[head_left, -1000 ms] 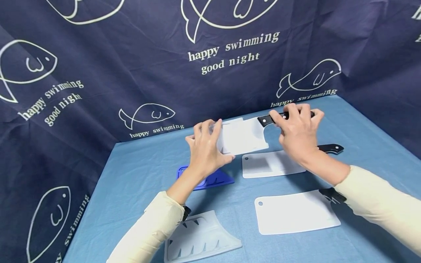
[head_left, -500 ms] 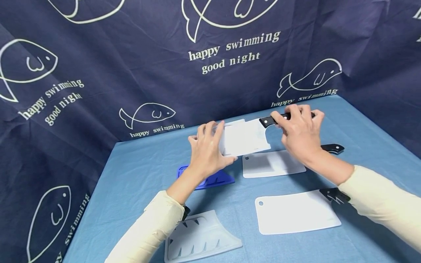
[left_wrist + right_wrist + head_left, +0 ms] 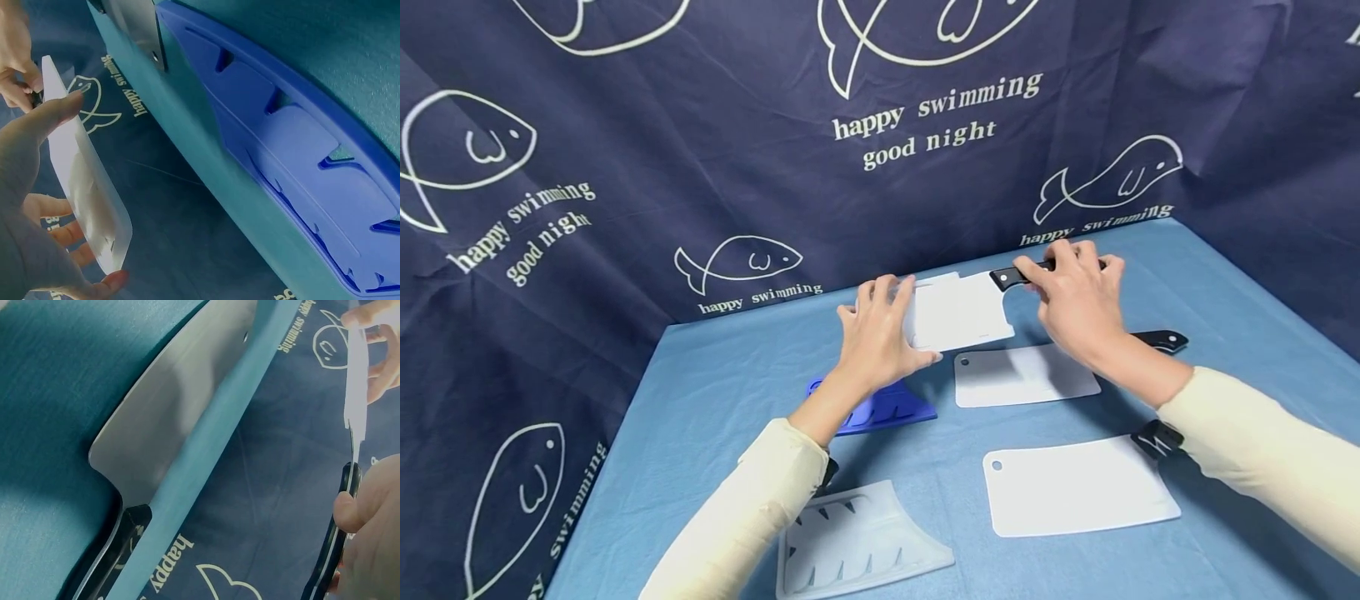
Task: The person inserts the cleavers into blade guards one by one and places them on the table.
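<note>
My left hand [image 3: 880,333] grips a whitish translucent blade cover [image 3: 87,187] by its sides, thumb on the near edge and fingers on the far edge. A cleaver [image 3: 992,308] is held by its black handle [image 3: 328,544] in my right hand [image 3: 1078,296]. Its blade sits partly inside the cover, with the part near the handle outside. Both are raised above the back of the table. In the right wrist view, cover and blade appear edge-on and in line. Below my left hand lies a blue blade cover [image 3: 294,156], partly hidden by my forearm.
Two more cleavers lie on the blue-covered table: one [image 3: 1022,379] below the raised cleaver, another [image 3: 1078,487] nearer, its handle partly behind my right sleeve. A translucent ribbed cover [image 3: 865,542] lies at the front left. A dark fish-print curtain [image 3: 910,200] hangs behind.
My left hand has shifted slightly right with the cover, a little closer to my right hand. My right hand has hardly moved. The things on the table stay put.
</note>
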The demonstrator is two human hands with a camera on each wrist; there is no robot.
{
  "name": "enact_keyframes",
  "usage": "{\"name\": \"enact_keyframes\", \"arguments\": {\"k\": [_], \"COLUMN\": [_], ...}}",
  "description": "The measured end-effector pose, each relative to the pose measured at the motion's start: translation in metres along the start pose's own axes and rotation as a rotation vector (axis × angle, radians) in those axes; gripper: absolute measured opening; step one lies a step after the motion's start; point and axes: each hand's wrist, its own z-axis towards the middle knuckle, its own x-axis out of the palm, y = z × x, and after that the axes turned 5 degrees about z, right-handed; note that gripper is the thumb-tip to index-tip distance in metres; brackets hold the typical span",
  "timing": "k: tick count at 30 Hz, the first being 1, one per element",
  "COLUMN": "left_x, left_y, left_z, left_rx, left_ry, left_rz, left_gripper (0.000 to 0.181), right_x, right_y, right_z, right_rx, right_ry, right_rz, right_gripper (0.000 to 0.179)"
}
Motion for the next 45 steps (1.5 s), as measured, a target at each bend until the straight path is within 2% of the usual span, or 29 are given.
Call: {"name": "enact_keyframes", "arguments": {"k": [9,19,25,31,38,45], "left_x": [0.007,0.023,0.036,0.046,0.056,0.065], "left_y": [0.007,0.016,0.02,0.024,0.029,0.032], "left_z": [0.014,0.026,0.035,0.042,0.051,0.058], "left_rx": [-0.022,-0.027,-0.032,-0.032,-0.017,-0.047], "left_ry": [0.12,0.202,0.322,0.411,0.49,0.585], "left_rz": [-0.017,-0.029,-0.058,-0.063,-0.056,-0.085], "left_gripper": [0.107,0.106,0.106,0.106,0.106,0.103], "right_x": [0.009,0.022,0.033,0.044,0.059,0.076], "right_y": [-0.006,-0.016,-0.02,-0.022,-0.031,-0.039], "right_z": [0.009,0.018,0.027,0.035,0.038,0.041], "right_rx": [0.041,0.131,0.176,0.212,0.238,0.266], "right_ry": [0.083,0.266,0.385,0.483,0.556,0.618], "right_rz": [-0.001,0.004,0.027,0.034,0.063,0.085], "right_gripper": [0.035,0.045,0.051,0.043,0.041,0.042]}}
